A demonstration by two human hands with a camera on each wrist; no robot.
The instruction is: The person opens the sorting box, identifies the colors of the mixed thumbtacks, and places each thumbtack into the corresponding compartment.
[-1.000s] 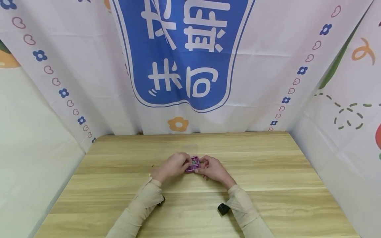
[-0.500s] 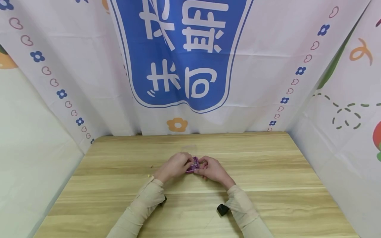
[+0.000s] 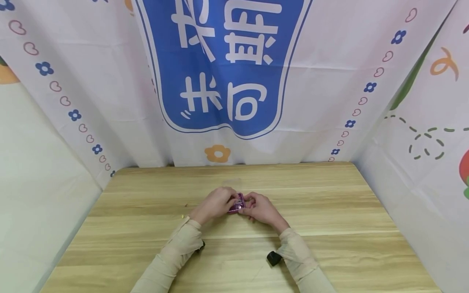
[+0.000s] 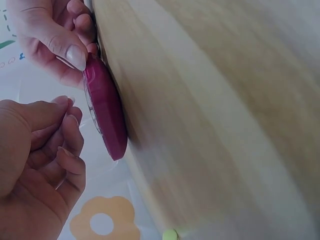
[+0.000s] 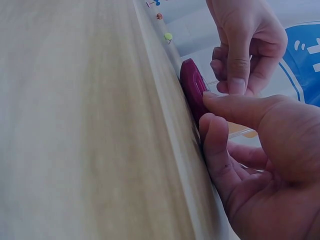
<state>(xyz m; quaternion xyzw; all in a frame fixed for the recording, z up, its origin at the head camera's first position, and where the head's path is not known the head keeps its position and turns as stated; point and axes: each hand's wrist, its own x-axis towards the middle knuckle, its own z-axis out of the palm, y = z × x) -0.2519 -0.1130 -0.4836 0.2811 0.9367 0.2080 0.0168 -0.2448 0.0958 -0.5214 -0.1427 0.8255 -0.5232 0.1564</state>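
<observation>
A small purple compartment box (image 3: 236,207) lies tilted between both hands on the table. The right hand (image 3: 262,210) pinches its right side, with thumb on the rim and fingers at the edge in the right wrist view. Over the box's left part is the left hand (image 3: 217,204), fingers curled. In the left wrist view this left hand (image 4: 42,160) has thumb and index tips together beside the box (image 4: 107,112); nothing shows between them. Small items in the compartments are too small to make out.
Small pins, one yellow-green (image 5: 168,36) and one red (image 5: 159,16), lie on the table (image 3: 329,203) left of the hands. A faint clear piece (image 3: 232,184) is behind the box. Black devices (image 3: 274,258) are at the wrists. A printed curtain (image 3: 318,106) hangs behind.
Since a second ago, the left hand has shifted slightly over the box, covering more of its far compartments. A pale glint now shows in the near compartment. The right hand keeps its grip.
</observation>
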